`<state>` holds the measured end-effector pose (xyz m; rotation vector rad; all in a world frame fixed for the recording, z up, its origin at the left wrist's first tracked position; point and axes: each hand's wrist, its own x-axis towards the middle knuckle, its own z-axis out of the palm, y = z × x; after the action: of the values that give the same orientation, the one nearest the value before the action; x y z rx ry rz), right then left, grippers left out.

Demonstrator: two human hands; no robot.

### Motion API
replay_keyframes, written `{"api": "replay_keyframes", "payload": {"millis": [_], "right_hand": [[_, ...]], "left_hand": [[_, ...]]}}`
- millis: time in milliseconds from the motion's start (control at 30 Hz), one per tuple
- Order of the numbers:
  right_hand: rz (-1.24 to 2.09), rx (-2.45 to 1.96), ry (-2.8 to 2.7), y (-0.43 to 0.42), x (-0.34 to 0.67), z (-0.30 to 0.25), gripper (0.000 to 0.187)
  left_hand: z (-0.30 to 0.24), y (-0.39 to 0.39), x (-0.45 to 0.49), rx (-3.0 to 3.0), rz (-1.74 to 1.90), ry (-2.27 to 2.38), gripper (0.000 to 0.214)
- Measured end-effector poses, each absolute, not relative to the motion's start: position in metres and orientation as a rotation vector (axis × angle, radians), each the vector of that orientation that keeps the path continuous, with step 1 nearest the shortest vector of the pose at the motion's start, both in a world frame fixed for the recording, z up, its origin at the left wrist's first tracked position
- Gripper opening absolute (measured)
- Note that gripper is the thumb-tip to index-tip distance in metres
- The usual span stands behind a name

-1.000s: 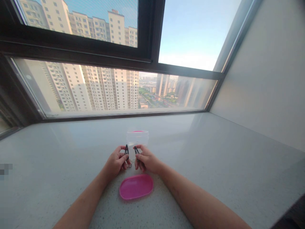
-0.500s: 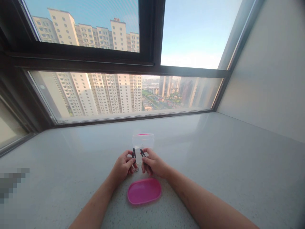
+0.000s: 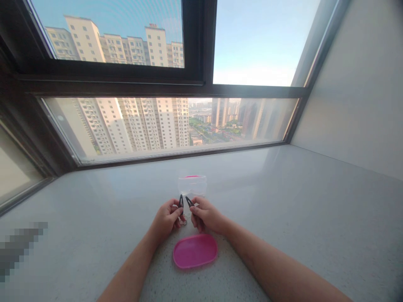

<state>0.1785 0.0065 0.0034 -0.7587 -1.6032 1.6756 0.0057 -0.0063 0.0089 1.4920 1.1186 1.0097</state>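
Between the fingers of my left hand (image 3: 168, 216) a black snap hair clip (image 3: 181, 201) stands nearly upright. A second black snap hair clip (image 3: 189, 201), tilted to the left, is pinched in my right hand (image 3: 204, 214). The two clips are close together but apart. Small rings (image 3: 184, 223) lie on the white surface beside my left fingertips, partly hidden. Just behind my hands is a clear plastic container (image 3: 192, 184) with a pink strip at its top. Nearer to me, below both hands, lies a pink oval lid or tray (image 3: 195, 251).
The pale speckled sill (image 3: 267, 188) runs back to a dark-framed window (image 3: 189, 158), with tall buildings outside. A white wall (image 3: 355, 105) rises on the right. At the left edge is a pixelated dark patch (image 3: 19, 249).
The whole view has shifted slightly, so the things on the sill appear a little further right. The right hair clip leans more to the left. Both hands keep their clips.
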Motion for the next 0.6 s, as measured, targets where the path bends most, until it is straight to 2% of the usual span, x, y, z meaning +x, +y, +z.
{"api": "replay_keyframes", "payload": {"millis": [600], "right_hand": [[1.726,-0.771,-1.505,0.0055,0.1770,0.0026,0.035]], "left_hand": [[0.0093,-0.0058,0.0032,1.469,1.015,1.138,0.024]]}}
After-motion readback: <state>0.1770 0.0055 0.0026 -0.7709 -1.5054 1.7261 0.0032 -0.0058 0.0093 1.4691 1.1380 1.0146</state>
